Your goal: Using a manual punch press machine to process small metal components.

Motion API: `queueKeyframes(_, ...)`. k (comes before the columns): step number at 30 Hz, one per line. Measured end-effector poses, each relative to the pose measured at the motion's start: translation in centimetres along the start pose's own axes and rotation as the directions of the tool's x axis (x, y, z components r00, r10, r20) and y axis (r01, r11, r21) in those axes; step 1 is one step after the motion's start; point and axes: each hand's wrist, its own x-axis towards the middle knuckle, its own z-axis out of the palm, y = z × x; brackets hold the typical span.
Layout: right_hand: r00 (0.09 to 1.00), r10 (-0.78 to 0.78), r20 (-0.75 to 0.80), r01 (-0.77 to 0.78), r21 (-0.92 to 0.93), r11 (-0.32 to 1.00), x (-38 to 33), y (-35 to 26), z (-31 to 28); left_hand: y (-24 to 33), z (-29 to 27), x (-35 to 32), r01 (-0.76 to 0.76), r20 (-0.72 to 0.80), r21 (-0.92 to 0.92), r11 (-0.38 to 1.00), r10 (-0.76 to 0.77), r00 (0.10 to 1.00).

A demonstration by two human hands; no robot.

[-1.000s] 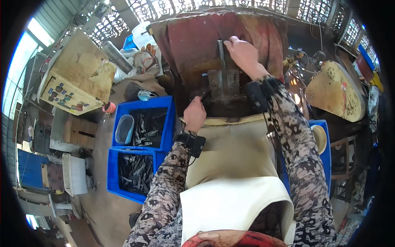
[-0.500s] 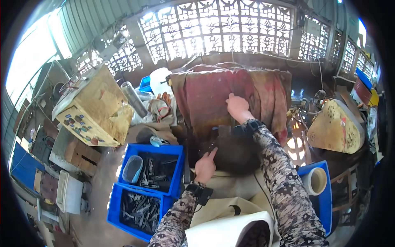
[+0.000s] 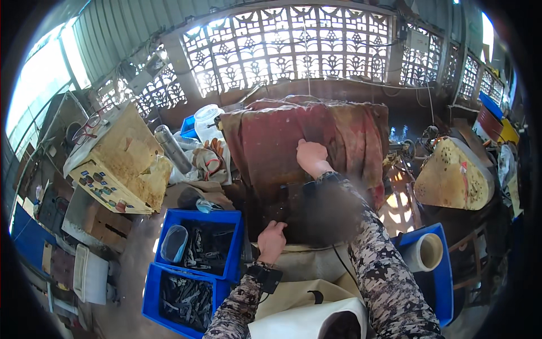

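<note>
A stained red-brown cloth (image 3: 271, 135) hangs draped over a bulky block in front of me. My right hand (image 3: 314, 158) is raised against the cloth's front, its fingers curled closed; whatever they hold is hidden. Lower down, my left hand (image 3: 272, 243) is beside the dark area below the cloth, fingers drawn together, and anything in them is too small to make out. A dark blurred patch (image 3: 333, 217) covers the space between the hands and part of my right forearm. Black wrist straps and camouflage sleeves show on both arms.
Two blue bins (image 3: 239, 248) with dark metal strips stand at left, a clear cup (image 3: 174, 244) in the upper one. A worn control box (image 3: 116, 164) is beyond. At right are a blue bin (image 3: 446, 282) holding a cream tube (image 3: 424, 252) and a yellowish machine housing (image 3: 454, 175).
The view has shifted a little. My left hand's forefinger, stretched out before, is now bent in toward the other fingers. The right hand stays closed at the cloth.
</note>
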Motion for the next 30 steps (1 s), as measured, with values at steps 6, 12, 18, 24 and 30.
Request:
queueKeyframes(6,1.000,-0.013,-0.010,0.012,-0.027,1.000,0.3,0.6,0.4,0.4,0.3,0.1,0.012,0.032,0.029,1.000,-0.013,0.999)
queueKeyframes(12,1.000,0.002,0.017,-0.002,-0.004,1.000,-0.2,0.0,-0.2,0.1,0.1,0.0,0.018,0.047,0.056,0.998,-0.021,0.999)
queueKeyframes(18,1.000,-0.009,0.002,0.009,-0.024,1.000,-0.3,-0.3,0.3,0.0,-0.2,-0.4,0.021,0.054,0.066,0.998,-0.025,0.998)
queueKeyframes(24,0.999,0.025,0.034,-0.024,-0.019,1.000,-0.4,-0.8,0.0,-0.3,-0.1,-0.4,0.023,0.059,0.076,0.997,-0.028,0.998)
queueKeyframes(30,0.998,-0.043,-0.040,0.041,-0.040,0.998,0.3,-0.2,0.1,-0.3,0.3,0.1,0.029,0.048,0.056,0.998,-0.031,0.998)
